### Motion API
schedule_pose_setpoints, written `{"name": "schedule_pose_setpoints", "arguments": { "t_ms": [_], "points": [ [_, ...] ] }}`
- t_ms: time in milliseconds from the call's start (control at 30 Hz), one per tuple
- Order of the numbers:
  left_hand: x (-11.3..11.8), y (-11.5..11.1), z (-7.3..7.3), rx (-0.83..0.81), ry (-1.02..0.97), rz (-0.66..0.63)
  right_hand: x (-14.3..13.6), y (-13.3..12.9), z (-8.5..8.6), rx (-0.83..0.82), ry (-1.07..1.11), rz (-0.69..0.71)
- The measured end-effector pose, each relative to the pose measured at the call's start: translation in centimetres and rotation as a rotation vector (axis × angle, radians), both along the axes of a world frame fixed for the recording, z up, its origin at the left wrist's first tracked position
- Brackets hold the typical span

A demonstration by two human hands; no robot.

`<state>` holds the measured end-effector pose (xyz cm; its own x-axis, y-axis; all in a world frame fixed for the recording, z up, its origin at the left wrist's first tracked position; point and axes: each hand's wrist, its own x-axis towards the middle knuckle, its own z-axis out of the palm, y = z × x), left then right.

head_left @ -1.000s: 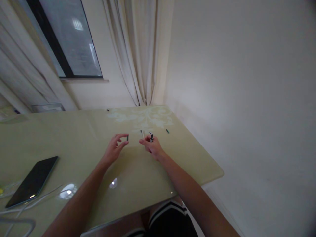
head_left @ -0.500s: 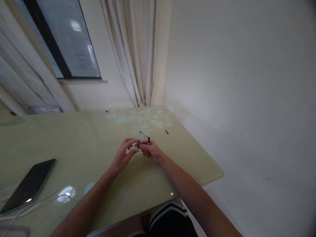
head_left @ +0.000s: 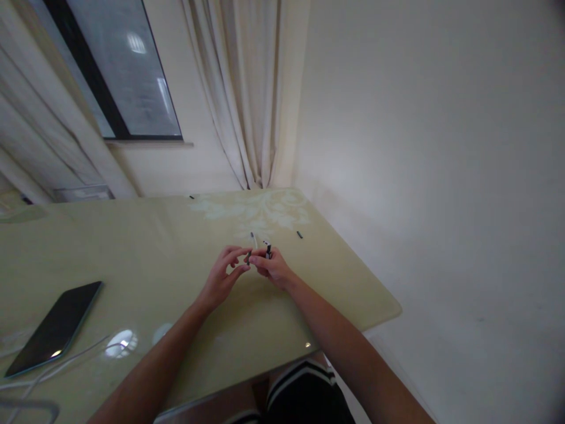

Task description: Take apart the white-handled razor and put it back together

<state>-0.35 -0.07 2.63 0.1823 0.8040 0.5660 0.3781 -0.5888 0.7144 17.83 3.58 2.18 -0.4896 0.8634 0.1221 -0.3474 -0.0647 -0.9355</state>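
Between the thumb and fingertips of my left hand [head_left: 219, 275] is a small, dark, narrow piece [head_left: 249, 258], held roughly upright. My right hand [head_left: 274, 269] meets it from the other side, its thumb and fingertips at the piece's edge. A small black-and-silver object [head_left: 268, 251] pokes up out of my right hand; its kind is too small to make out. Just beyond the fingers, a thin white stick-like thing with a grey tip [head_left: 252, 235] shows, partly hidden by my hands. Both hands are above the table [head_left: 145, 253].
A short dark strip [head_left: 299, 234] lies right of my hands, and another small dark piece [head_left: 191, 197] near the far edge. On the left lie a black tablet [head_left: 55, 327] and white cables [head_left: 57, 370]. A wall [head_left: 441, 176] borders the table's right side.
The dark narrow piece has turned slightly, and my right fingers now cover more of it. Otherwise the hands hold nearly the same pose; the whole view has shifted a little.
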Motion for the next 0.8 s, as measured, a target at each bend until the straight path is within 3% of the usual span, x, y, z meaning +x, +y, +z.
{"name": "schedule_pose_setpoints", "arguments": {
  "t_ms": [800],
  "points": [
    [0.06,-0.07,-0.14,0.008,0.006,-0.023,0.21,0.06,0.06,0.030,-0.015,0.013]
  ]
}}
